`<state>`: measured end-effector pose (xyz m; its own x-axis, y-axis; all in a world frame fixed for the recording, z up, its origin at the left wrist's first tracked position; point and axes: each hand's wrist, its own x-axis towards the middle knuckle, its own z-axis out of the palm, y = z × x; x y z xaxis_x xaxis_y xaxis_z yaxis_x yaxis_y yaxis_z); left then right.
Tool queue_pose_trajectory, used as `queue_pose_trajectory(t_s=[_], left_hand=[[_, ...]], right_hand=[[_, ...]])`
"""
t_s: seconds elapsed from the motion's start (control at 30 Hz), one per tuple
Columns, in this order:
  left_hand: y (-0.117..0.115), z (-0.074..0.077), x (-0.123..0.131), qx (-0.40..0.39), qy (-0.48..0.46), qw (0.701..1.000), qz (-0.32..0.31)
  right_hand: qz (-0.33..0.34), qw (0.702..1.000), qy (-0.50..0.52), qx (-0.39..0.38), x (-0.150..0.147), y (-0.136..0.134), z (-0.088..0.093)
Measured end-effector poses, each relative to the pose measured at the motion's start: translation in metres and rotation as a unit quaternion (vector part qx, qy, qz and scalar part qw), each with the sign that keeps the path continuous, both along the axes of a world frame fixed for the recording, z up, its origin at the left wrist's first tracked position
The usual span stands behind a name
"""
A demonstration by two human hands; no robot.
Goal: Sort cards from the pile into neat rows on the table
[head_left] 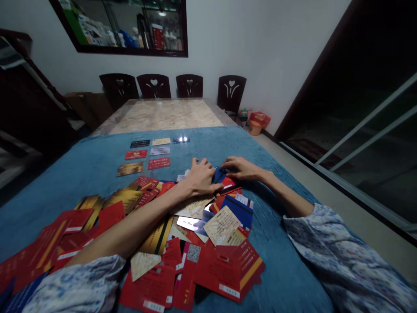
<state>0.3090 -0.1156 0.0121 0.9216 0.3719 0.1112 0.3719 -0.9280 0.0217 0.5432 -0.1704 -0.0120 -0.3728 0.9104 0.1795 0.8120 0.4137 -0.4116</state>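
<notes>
A wide heap of plastic cards, mostly red and gold, lies spread under and around my arms. My left hand (202, 176) rests over the far edge of the heap, its fingers apart and its thumb toward a red card (230, 186). Close on its right, my right hand (240, 168) has bent fingers at the edge of a blue card (218, 175), which lies between the two hands. Beyond them are several cards laid out in short rows, among them a red card (159, 163), a gold card (130, 169) and a black card (140, 143).
A blue cloth (273, 261) covers the near part of the long table, whose patterned top (163, 114) shows at the far end. Dark chairs (153, 86) stand along the back wall. An orange bucket (256, 127) sits on the floor, right of the table.
</notes>
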Motion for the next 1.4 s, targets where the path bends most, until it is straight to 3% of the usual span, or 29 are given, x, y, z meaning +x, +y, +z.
queue_pose_trajectory(t_s=[0.2, 0.6, 1.03, 1.4], left_hand=[[0.001, -0.005, 0.002, -0.034, -0.009, 0.998, 0.046], [0.009, -0.015, 0.002, -0.118, -0.079, 0.988, 0.057], [0.012, -0.005, 0.0, -0.1, -0.109, 0.987, 0.056], [0.02, -0.006, -0.001, -0.065, -0.134, 0.987, 0.063]], right_hand=[[-0.001, 1.0, -0.003, -0.011, 0.0, 0.0, 0.0], [0.018, 0.999, 0.013, 0.028, 0.001, -0.001, -0.003], [0.026, 0.993, 0.022, 0.117, 0.005, 0.006, -0.009], [-0.05, 0.981, 0.048, 0.184, -0.003, 0.007, -0.023]])
